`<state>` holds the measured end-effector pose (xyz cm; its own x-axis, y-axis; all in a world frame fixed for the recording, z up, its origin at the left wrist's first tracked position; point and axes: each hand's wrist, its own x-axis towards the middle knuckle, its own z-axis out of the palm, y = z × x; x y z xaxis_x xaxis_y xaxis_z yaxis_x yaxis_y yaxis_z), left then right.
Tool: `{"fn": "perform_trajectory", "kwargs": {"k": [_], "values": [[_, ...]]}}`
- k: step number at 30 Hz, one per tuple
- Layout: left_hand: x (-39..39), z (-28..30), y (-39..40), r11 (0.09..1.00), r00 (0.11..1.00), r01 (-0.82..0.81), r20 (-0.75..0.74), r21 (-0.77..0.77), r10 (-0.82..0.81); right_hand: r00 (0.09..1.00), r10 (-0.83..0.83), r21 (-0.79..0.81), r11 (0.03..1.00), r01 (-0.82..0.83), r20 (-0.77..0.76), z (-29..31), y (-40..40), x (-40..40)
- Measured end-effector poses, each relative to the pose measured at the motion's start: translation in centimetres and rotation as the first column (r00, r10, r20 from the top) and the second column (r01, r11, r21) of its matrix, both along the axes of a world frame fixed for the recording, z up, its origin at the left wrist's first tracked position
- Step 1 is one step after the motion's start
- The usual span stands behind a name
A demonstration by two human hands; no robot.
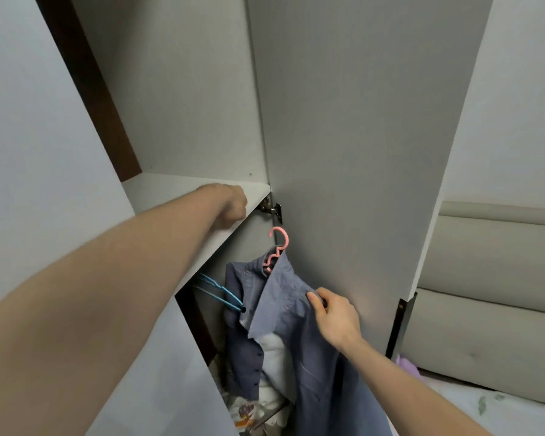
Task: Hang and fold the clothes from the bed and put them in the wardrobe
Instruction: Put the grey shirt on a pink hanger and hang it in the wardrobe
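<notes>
- No readable writing or labels are shown.
- The blue shirt [283,313], hung on a pink hanger [277,247], is pinched at its shoulder by the right hand [335,316], at the wardrobe [202,121] opening.
- The shelf edge [221,234] above is met by the curled left hand [233,206]; a grip cannot be told.
- Blue hangers [221,294] are seen behind the shirt.

Two bare forearms, no sleeves, seemingly no rings or watch.

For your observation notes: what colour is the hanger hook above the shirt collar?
Pink. The hook shows best in the head view, above the blue-grey shirt.
</notes>
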<state>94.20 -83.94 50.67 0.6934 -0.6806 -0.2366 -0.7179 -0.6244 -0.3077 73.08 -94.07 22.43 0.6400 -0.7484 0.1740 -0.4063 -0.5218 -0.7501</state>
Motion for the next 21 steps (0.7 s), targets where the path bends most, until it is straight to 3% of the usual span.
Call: {"fn": "perform_trajectory", "kwargs": {"k": [4,10,21], "values": [[1.1,0.3,0.1,0.997,0.991,-0.056,-0.123,-0.044,0.050,0.996,0.092,0.014,0.996,-0.092,-0.017,-0.5,-0.6,3.7],[2.4,0.2,-0.2,0.997,0.990,-0.062,-0.133,-0.050,0.055,0.974,0.225,0.012,0.974,-0.225,-0.011,-0.8,-0.9,5.5],[1.4,0.6,0.1,0.996,0.992,-0.078,-0.104,-0.040,0.073,0.993,0.080,0.069,0.994,-0.086,0.086,-1.2,-1.0,-0.7]]}}
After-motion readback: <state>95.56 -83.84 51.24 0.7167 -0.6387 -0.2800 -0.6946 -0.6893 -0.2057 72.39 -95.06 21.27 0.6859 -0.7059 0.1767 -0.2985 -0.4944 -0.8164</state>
